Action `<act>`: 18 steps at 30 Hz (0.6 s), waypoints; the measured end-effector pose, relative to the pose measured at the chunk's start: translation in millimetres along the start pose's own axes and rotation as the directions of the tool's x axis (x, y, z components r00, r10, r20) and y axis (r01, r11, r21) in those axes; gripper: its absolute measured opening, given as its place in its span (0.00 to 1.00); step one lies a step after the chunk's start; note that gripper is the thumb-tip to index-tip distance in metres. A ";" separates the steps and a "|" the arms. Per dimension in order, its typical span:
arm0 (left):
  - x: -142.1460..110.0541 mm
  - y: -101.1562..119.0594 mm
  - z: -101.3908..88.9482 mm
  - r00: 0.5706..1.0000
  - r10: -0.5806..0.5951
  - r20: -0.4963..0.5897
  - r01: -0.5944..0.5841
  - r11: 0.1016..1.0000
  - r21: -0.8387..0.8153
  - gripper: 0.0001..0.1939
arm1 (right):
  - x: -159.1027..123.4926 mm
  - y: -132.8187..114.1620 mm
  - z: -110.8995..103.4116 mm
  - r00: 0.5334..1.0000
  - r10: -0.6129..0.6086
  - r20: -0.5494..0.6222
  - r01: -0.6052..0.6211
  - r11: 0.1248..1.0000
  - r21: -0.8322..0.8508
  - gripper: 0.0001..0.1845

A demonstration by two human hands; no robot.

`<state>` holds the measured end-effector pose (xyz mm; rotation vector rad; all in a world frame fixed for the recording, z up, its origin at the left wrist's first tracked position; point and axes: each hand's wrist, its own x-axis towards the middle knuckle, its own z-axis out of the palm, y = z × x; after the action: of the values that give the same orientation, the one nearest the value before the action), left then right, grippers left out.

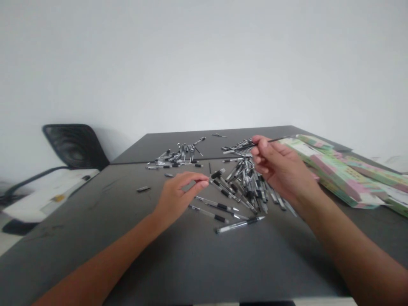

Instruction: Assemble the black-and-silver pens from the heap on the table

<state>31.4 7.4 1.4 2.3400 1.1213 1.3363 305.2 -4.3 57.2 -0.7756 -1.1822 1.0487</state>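
My left hand [178,193] reaches over the dark table [191,255], fingers pinched on the end of a pen [223,190] at the edge of a big pile of black-and-clear pens [251,182]. My right hand [280,168] hovers above that pile, fingers closed on a thin black pen refill [277,139] that sticks out to the right. A few loose pens [239,224] lie nearer to me.
A second heap of pen parts [178,157] lies at the table's far left, and a row of them [237,146] at the far middle. Stacked green and pink printed cartons [344,174] fill the right side. A black chair [75,144] stands at the left.
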 end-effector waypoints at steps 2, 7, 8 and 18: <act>-2.8 4.6 1.8 1.000 0.024 0.003 -0.024 1.000 0.005 0.05 | -6.8 -6.9 4.3 0.995 -0.091 -0.028 0.088 0.989 -0.116 0.19; -7.4 10.2 4.6 0.997 0.083 -0.001 -0.083 0.997 -0.005 0.05 | -25.4 -19.1 14.5 0.959 -0.281 -0.020 0.263 0.918 -0.298 0.23; -7.9 10.8 4.7 0.996 0.089 0.001 -0.089 0.996 -0.004 0.05 | -28.2 -20.1 15.8 0.952 -0.306 -0.012 0.288 0.908 -0.304 0.23; -11.2 14.3 4.4 0.988 0.155 0.027 -0.154 0.988 -0.018 0.05 | -36.2 -23.2 18.7 0.941 -0.339 0.029 0.329 0.886 -0.327 0.20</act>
<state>38.9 -9.6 -0.8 2.4704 0.9345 1.3519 290.9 -47.0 70.0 -0.8023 -1.4277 0.5585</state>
